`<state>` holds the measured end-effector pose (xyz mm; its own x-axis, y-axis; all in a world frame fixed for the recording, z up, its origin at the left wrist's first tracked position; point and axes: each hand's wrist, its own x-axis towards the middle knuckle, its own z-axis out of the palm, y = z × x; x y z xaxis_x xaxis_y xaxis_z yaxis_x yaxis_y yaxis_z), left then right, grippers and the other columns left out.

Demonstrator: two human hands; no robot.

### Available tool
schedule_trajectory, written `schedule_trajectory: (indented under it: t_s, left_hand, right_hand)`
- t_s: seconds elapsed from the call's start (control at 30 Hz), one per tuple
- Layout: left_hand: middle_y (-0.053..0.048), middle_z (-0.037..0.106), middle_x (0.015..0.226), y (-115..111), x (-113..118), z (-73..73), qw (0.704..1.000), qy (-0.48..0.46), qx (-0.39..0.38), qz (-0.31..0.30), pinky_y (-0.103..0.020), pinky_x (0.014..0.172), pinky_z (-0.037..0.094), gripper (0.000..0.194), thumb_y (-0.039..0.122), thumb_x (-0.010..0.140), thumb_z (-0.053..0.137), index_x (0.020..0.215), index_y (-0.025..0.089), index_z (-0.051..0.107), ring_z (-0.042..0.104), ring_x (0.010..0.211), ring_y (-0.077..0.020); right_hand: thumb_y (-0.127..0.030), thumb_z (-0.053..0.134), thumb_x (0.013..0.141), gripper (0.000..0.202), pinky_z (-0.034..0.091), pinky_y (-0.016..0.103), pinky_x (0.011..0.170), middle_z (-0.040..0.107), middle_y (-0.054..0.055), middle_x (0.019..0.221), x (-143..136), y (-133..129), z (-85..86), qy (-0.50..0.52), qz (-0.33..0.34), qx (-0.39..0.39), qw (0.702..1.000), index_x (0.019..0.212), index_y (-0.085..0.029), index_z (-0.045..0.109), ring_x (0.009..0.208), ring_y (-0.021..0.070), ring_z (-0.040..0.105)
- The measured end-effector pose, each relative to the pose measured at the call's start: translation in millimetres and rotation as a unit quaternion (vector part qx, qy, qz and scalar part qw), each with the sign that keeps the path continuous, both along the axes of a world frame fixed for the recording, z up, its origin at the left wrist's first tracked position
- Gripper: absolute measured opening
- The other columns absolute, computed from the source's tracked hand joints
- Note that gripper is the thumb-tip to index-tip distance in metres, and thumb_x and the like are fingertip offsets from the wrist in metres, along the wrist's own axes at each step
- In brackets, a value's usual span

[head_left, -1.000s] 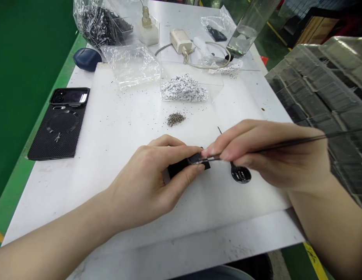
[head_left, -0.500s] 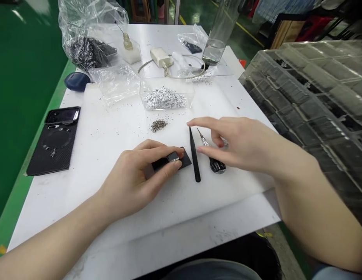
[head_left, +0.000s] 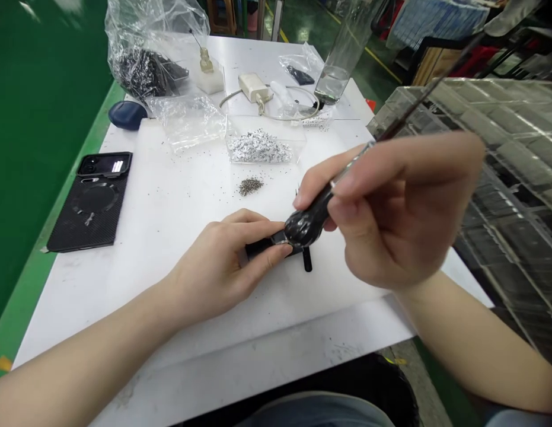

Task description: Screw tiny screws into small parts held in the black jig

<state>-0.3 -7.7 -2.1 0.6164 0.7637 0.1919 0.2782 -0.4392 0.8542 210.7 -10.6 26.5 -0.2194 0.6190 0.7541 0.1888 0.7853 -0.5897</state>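
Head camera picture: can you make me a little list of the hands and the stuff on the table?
Left hand: holding a small dark piece
Right hand: gripping a screwdriver, handle end down
Black tool: mostly hidden, near the left hand
Clear box: holds white bits
Tiny bits: piled on the white mat
Black case: lying at the table's left

Bright tabletop (head_left: 280, 362), slightly blurred right hand (head_left: 398, 207)
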Motion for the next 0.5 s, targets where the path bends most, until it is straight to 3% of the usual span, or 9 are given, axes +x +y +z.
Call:
schedule_trajectory:
  t_s: [0.1, 0.27, 0.37, 0.5]
  left_hand:
    - [-0.004, 0.078, 0.106, 1, 0, 0.3, 1.0, 0.001, -0.005, -0.013, -0.034, 0.088, 0.058, 0.019, 0.027, 0.102, 0.062, 0.106, 0.024, 0.08, 0.071, 0.103, -0.0229]
    - [-0.002, 0.078, 0.106, 3, -1, -1.8, 1.0, -0.007, 0.011, -0.028, -0.033, 0.086, 0.057, 0.018, 0.027, 0.101, 0.063, 0.106, 0.026, 0.08, 0.072, 0.101, -0.0218]
    - [-0.002, 0.078, 0.105, 3, -1, -1.3, 1.0, -0.015, 0.004, -0.021, -0.033, 0.084, 0.058, 0.019, 0.026, 0.101, 0.062, 0.105, 0.026, 0.081, 0.073, 0.099, -0.0217]
    - [-0.002, 0.079, 0.11, 2, -1, 1.7, 1.0, -0.007, -0.012, -0.016, -0.036, 0.091, 0.059, 0.019, 0.027, 0.101, 0.064, 0.109, 0.028, 0.081, 0.073, 0.104, -0.023]
  right_hand:
    - [-0.008, 0.06, 0.095, 0.015, 0.049, 0.025, 0.054, 0.067, -0.002, 0.076, -8, 2, -5.5, -0.051, 0.06, 0.024, 0.997, 0.093, -0.023, 0.063, 0.07, 0.0134, 0.067]
    - [-0.006, 0.06, 0.095, 0.018, 0.048, 0.022, 0.053, 0.063, -0.004, 0.073, -5, 6, -7.5, -0.029, 0.03, 0.057, 0.998, 0.088, -0.023, 0.059, 0.066, 0.0108, 0.064]
    - [-0.009, 0.06, 0.096, 0.013, 0.057, 0.023, 0.062, 0.071, -0.002, 0.081, -1, 3, -6.3, -0.059, 0.051, 0.013, 0.997, 0.093, -0.022, 0.063, 0.075, 0.0126, 0.07]
    - [-0.016, 0.059, 0.098, 0.016, 0.057, 0.026, 0.066, 0.071, -0.002, 0.081, 4, -1, -4.5, -0.045, 0.05, -0.053, 0.996, 0.087, -0.027, 0.063, 0.075, 0.0127, 0.071]
